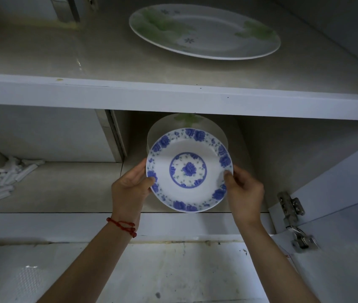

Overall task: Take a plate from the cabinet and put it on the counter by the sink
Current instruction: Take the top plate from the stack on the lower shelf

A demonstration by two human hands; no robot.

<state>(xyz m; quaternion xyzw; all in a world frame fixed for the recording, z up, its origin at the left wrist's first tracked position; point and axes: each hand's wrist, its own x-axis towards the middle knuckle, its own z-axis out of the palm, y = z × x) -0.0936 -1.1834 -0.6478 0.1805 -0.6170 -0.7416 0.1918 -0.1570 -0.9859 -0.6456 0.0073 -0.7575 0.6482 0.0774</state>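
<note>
Centre frame, left hand (pixel 130 189) and right hand (pixel 244 193) grasp the blue-flowered plate (pixel 187 169) by opposite rims; oval platter (pixel 204 31) upper shelf

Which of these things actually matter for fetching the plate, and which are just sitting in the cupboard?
Part of the job:
- blue-flowered plate
- left hand and right hand, gripping its edges

Just lying about:
- large oval platter on the upper shelf
- green-patterned plate behind
- white plastic pieces
- door hinge

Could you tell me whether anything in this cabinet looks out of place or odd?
Only the loose heap of small white plastic pieces scattered in the lower shelf's left corner; both hands hold the blue-flowered white plate level.
</note>
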